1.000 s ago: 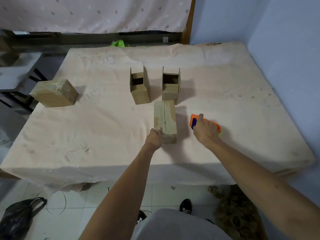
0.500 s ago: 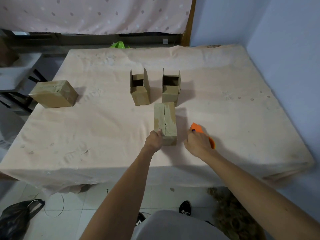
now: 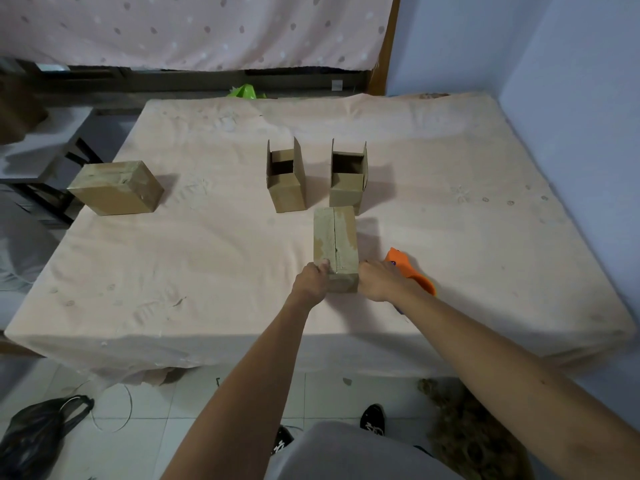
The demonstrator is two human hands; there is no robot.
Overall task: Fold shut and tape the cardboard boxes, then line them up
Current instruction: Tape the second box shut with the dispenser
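Our left hand (image 3: pixel 311 280) clamped its fingers on the near corner of the closed box (image 3: pixel 336 237) on the bench (image 3: pixel 207 254); at its three o'clock, our right hand (image 3: pixel 379 280) curled fingers round the orange tape dispenser (image 3: pixel 407 268).

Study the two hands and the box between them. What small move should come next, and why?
Probably bring the orange tape dispenser in the right hand onto the closed box, at its near end: the left hand steadies it, and a centre seam runs along its top.
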